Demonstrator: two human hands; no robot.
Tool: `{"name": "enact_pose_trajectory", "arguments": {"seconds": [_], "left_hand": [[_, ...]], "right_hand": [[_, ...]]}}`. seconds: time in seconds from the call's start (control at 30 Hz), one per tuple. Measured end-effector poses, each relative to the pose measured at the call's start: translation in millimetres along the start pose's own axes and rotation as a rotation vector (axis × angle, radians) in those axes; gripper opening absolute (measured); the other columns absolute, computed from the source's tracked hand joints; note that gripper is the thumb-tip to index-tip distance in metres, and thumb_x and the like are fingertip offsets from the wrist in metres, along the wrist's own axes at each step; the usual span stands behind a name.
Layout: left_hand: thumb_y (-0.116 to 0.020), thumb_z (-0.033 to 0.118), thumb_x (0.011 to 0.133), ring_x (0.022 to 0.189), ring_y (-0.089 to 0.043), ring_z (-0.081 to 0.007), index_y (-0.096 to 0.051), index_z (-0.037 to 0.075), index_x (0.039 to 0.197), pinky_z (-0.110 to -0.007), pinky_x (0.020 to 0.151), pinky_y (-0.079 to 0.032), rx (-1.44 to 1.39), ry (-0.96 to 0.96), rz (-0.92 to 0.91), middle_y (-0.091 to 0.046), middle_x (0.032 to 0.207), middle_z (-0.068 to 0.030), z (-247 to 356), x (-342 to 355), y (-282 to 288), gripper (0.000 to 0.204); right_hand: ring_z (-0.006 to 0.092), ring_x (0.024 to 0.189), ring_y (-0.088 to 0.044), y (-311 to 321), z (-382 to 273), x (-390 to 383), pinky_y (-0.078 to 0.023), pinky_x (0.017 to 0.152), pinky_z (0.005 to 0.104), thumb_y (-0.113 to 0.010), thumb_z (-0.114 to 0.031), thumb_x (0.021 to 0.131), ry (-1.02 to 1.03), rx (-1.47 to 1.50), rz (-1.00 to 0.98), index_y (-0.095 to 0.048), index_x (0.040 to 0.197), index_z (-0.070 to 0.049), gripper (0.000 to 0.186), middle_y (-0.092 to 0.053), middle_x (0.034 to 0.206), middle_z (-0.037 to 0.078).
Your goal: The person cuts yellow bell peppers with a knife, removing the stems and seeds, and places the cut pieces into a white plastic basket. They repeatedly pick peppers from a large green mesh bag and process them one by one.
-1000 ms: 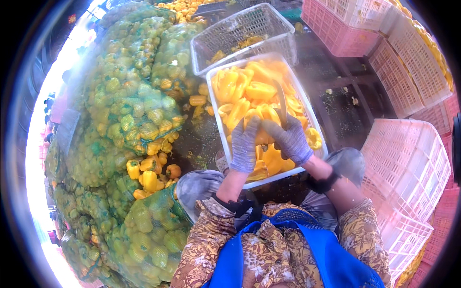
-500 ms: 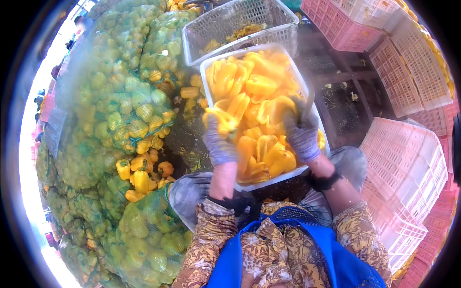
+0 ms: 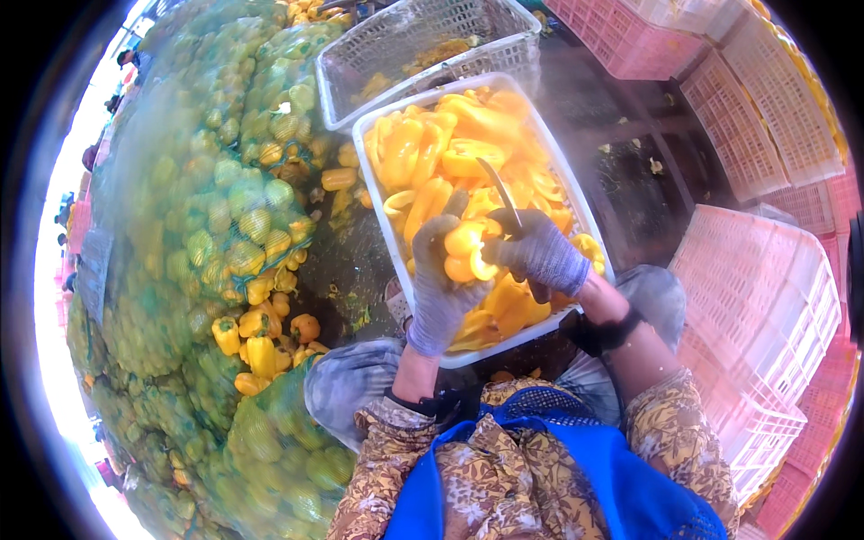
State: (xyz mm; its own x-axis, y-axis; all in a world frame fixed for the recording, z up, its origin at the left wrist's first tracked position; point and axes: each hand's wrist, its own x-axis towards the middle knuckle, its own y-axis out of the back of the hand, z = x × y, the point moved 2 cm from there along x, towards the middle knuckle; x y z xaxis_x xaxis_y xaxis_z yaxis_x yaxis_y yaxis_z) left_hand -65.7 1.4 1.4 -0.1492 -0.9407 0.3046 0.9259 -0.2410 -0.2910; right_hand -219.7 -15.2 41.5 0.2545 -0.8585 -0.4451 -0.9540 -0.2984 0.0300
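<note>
Over the white crate (image 3: 589, 211) in front of me, my gloved left hand (image 3: 439, 283) is closed around a yellow bell pepper (image 3: 466, 245). The held pepper looks cut, with a curled rim at its right side. My gloved right hand (image 3: 542, 252) grips a knife, its handle hidden in the fist. The thin curved blade (image 3: 502, 191) points up and away to the left. Both hands nearly meet at the pepper. Beneath them, yellow pepper pieces (image 3: 396, 153) fill the crate.
Green mesh sacks of peppers (image 3: 171, 243) are heaped on the left. Several loose yellow peppers (image 3: 261, 355) lie beside them. A greyish crate (image 3: 337, 85) with scraps stands behind the white one. Pink crates (image 3: 756, 297) are stacked at right, before a dark wet floor (image 3: 630, 180).
My hands have come together over the crate. The left hand now holds a pepper upright, and the right hand has brought the knife beside it. The view has shifted slightly.
</note>
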Motion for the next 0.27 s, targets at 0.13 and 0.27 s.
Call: {"name": "enact_pose_trajectory", "arguments": {"seconds": [0.13,0.27], "left_hand": [[-0.077,0.015,0.074,0.120,-0.046,-0.0218,-0.035,0.011,0.134,-0.034,0.101,-0.038,0.099,0.151,-0.181,-0.038,0.139,-0.0144,10,-5,-4,0.073],[-0.075,0.026,0.078,0.124,-0.041,-0.0208,-0.029,0.011,0.143,-0.033,0.103,-0.036,0.322,0.579,-0.175,-0.040,0.137,-0.0088,-4,-13,18,0.081]], "right_hand": [[0.0204,0.065,-0.061,4,12,9,-0.049,0.058,0.0311,-0.076,-0.024,0.070,0.540,-0.429,0.198,-0.065,0.103,-0.009,0.038,-0.064,0.080,0.006],[0.0303,0.082,-0.063,-3,8,-3,-0.052,0.071,0.0380,-0.077,-0.022,0.066,0.545,-0.766,0.205,-0.065,0.101,-0.011,0.038,-0.062,0.100,0.012]]}}
